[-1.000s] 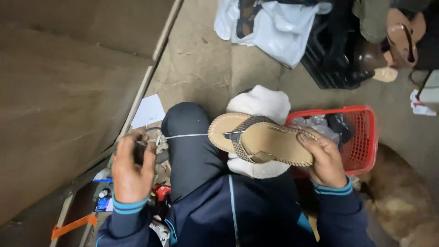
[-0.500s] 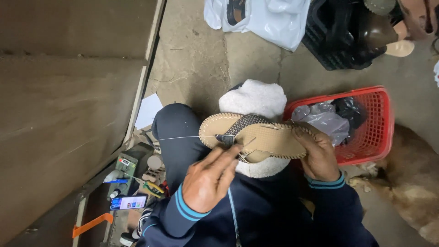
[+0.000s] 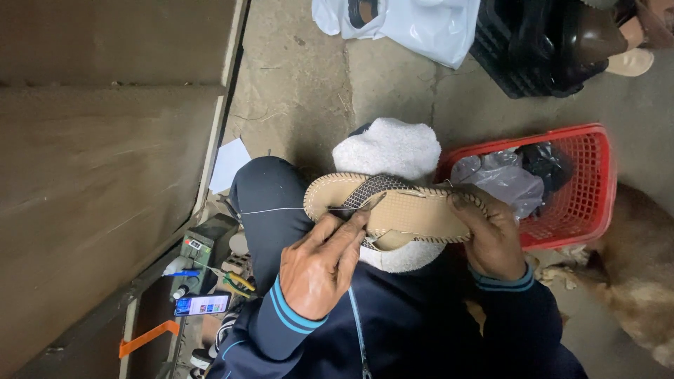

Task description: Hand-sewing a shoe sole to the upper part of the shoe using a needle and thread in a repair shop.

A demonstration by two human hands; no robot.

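Note:
A tan sandal (image 3: 411, 210) with a woven dark strap lies across my lap, over a white fluffy cloth (image 3: 390, 149). My right hand (image 3: 491, 238) grips the sandal's heel end. My left hand (image 3: 319, 263) pinches at the strap near the toe end, fingers closed; whatever it pinches is too small to make out. A thin pale thread (image 3: 270, 210) runs taut from the sandal's toe out to the left over my knee.
A red plastic basket (image 3: 593, 189) with plastic bags stands to the right. At lower left lie a phone (image 3: 202, 304), pliers (image 3: 235, 281) and small tools. A white bag (image 3: 421, 24) and a black crate (image 3: 540, 49) sit on the concrete floor ahead. A tan dog (image 3: 632, 281) lies at right.
My left hand has come from the tools at the left up to the sandal's strap. The sandal has shifted slightly in my right hand.

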